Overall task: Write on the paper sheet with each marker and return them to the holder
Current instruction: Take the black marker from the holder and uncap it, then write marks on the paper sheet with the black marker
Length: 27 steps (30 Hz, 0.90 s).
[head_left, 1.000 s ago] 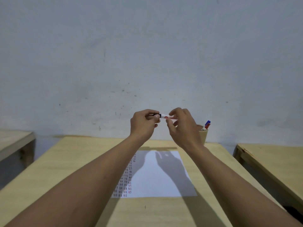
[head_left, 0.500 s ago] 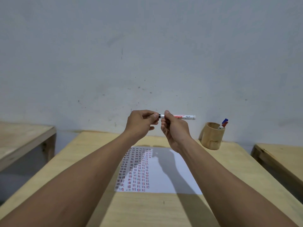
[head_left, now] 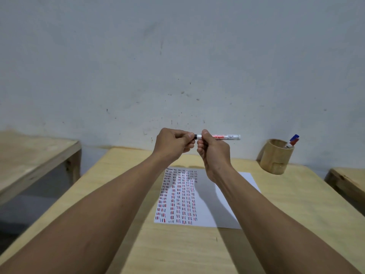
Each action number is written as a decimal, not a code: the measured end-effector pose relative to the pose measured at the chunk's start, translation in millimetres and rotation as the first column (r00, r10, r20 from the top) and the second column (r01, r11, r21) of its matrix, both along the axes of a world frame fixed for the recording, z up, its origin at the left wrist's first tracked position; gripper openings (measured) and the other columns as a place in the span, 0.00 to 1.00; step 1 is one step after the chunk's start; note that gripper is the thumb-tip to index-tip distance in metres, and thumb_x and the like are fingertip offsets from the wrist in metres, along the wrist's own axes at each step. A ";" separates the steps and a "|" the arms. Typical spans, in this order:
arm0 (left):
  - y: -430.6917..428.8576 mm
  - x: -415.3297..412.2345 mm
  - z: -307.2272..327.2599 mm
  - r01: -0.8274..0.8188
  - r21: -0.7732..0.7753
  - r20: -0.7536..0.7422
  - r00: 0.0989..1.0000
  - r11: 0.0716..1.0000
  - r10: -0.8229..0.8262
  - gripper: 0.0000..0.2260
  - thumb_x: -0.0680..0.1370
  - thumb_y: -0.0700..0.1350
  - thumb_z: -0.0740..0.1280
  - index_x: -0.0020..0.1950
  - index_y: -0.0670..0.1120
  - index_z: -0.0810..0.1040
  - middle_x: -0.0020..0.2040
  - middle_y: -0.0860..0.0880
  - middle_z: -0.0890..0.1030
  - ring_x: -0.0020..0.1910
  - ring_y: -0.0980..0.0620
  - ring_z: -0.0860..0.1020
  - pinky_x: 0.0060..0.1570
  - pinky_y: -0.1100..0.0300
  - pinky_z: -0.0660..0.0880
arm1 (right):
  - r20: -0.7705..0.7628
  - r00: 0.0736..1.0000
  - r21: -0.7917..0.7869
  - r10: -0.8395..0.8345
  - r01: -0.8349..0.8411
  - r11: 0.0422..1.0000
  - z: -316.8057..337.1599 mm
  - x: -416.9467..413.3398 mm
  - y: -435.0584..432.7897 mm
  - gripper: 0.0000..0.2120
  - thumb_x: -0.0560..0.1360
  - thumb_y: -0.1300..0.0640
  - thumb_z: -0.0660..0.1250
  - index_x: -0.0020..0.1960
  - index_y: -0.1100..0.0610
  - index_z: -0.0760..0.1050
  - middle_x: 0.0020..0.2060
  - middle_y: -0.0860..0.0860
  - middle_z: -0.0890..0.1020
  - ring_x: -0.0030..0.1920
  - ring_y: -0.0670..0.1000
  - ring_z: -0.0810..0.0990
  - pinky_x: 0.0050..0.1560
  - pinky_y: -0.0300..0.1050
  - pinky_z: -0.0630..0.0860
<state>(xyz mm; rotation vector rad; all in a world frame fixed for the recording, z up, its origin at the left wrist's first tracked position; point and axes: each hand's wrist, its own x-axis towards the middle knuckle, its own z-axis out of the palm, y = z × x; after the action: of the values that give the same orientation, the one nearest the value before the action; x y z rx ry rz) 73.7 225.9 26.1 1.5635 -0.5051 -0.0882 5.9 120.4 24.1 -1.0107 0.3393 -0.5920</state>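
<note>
Head view: both arms reach forward over a wooden surface (head_left: 286, 204), the hands raised in front of a pale wall (head_left: 177, 56). The right hand (head_left: 214, 150) grips a white marker (head_left: 225, 137) near its left end, fingers (head_left: 205, 133) wrapped around the barrel; the marker lies level, its long barrel with red lettering sticking out to the right. The left hand (head_left: 173, 142) has its fingers pinched together on the marker's black left end, which shows only as a small dark band between the two hands. I cannot tell whether that end is a cap being pulled off or pushed on.

Below the hands, a paper (head_left: 215, 204) lies flat on the surface, its left half filled with columns of short red, black and blue dashes, its right half blank. A round wooden holder (head_left: 275, 159) stands at the far right of the surface, well apart from the paper, with a blue-capped and a red-capped marker (head_left: 293, 141) leaning in it. Other wooden surfaces show at the left and right edges.
</note>
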 end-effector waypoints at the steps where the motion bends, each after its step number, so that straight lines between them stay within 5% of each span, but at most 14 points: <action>1: 0.2 0.4 -0.3 0.001 0.004 -0.003 1.000 1.000 -0.001 0.07 0.78 0.41 0.72 0.49 0.39 0.86 0.40 0.42 0.86 0.38 0.50 0.84 0.53 0.49 0.83 | -0.002 1.000 -0.011 -0.009 0.009 1.000 -1.2 0.8 0.5 0.10 0.80 0.60 0.68 0.41 0.62 0.79 0.27 0.51 0.77 0.26 0.45 0.74 0.29 0.34 0.76; 6: 13.4 7.0 -2.4 -0.007 0.015 -0.064 0.998 1.000 0.008 0.08 0.78 0.43 0.72 0.45 0.39 0.86 0.38 0.43 0.85 0.35 0.51 0.83 0.51 0.49 0.83 | -0.005 1.000 -0.026 -0.025 0.025 0.999 -0.3 -1.6 -8.4 0.08 0.80 0.61 0.68 0.43 0.62 0.80 0.29 0.52 0.78 0.27 0.45 0.75 0.30 0.35 0.77; 12: 35.3 16.9 -18.9 -0.114 0.286 0.087 0.992 0.951 0.092 0.05 0.76 0.42 0.74 0.50 0.44 0.87 0.44 0.44 0.87 0.43 0.49 0.86 0.45 0.52 0.84 | -0.067 0.998 -0.127 0.012 -0.021 0.992 -8.6 -4.8 -10.6 0.10 0.80 0.57 0.69 0.43 0.62 0.79 0.30 0.52 0.77 0.28 0.46 0.74 0.30 0.36 0.76; 16: 48.1 26.2 -33.6 -0.264 0.418 0.176 0.962 0.869 0.207 0.05 0.72 0.41 0.77 0.46 0.43 0.85 0.40 0.45 0.86 0.36 0.50 0.83 0.31 0.63 0.76 | -0.120 0.993 -0.165 0.011 -0.031 0.986 -16.5 0.2 -8.1 0.11 0.80 0.56 0.69 0.47 0.64 0.81 0.31 0.52 0.76 0.29 0.47 0.74 0.29 0.36 0.75; 21: 61.0 34.6 -62.8 -0.311 0.603 0.269 0.946 0.735 0.180 0.09 0.75 0.36 0.71 0.41 0.51 0.80 0.42 0.47 0.83 0.39 0.52 0.80 0.43 0.61 0.77 | -0.157 0.988 -0.199 -0.006 -0.025 0.980 -27.2 3.9 -9.4 0.11 0.80 0.55 0.69 0.44 0.62 0.81 0.31 0.51 0.77 0.28 0.47 0.74 0.29 0.37 0.75; 22: 60.8 37.9 -69.5 -0.324 0.633 0.278 0.943 0.704 0.184 0.09 0.76 0.36 0.70 0.46 0.50 0.85 0.42 0.48 0.82 0.40 0.50 0.79 0.45 0.59 0.77 | -0.163 0.987 -0.210 -0.011 -0.023 0.977 -28.4 4.4 -10.2 0.12 0.80 0.55 0.69 0.44 0.62 0.81 0.30 0.51 0.77 0.28 0.47 0.74 0.30 0.38 0.75; 23: 60.3 38.5 -72.7 -0.332 0.652 0.296 0.939 0.682 0.175 0.05 0.76 0.37 0.69 0.43 0.36 0.82 0.42 0.49 0.81 0.40 0.48 0.77 0.47 0.58 0.76 | -0.170 0.985 -0.225 -0.016 -0.023 0.974 -29.2 4.7 -10.9 0.12 0.80 0.54 0.69 0.43 0.62 0.81 0.30 0.51 0.77 0.28 0.47 0.74 0.30 0.38 0.75; 24: 59.2 38.9 -76.0 -0.346 0.656 0.301 0.935 0.670 0.188 0.11 0.76 0.38 0.68 0.40 0.53 0.75 0.43 0.49 0.81 0.41 0.48 0.75 0.47 0.57 0.74 | -0.179 0.984 -0.242 -0.020 -0.025 0.970 -29.8 4.6 -11.7 0.12 0.80 0.54 0.68 0.43 0.62 0.81 0.30 0.51 0.77 0.28 0.47 0.74 0.30 0.39 0.75; 25: 58.5 38.1 -76.8 -0.329 0.669 0.290 0.941 0.667 0.173 0.09 0.77 0.39 0.68 0.48 0.53 0.84 0.45 0.48 0.83 0.42 0.47 0.76 0.49 0.57 0.74 | -0.185 0.983 -0.260 -0.022 -0.027 0.965 -30.5 4.0 -12.5 0.12 0.80 0.54 0.68 0.42 0.61 0.81 0.30 0.51 0.77 0.28 0.47 0.74 0.31 0.39 0.75; 27: 57.2 34.8 -76.5 -0.344 0.681 0.311 0.935 0.646 0.170 0.14 0.79 0.43 0.67 0.65 0.49 0.82 0.57 0.45 0.84 0.53 0.43 0.81 0.54 0.55 0.75 | -0.192 0.981 -0.301 -0.023 -0.037 0.953 -32.4 2.2 -13.9 0.12 0.80 0.54 0.68 0.42 0.60 0.80 0.31 0.51 0.78 0.28 0.47 0.74 0.30 0.39 0.76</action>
<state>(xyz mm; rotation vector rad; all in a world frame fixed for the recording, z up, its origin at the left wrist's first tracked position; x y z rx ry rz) 108.5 283.1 -50.4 2.4541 -0.4281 0.1302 8.1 106.4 -8.2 -1.3714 0.4249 -0.5502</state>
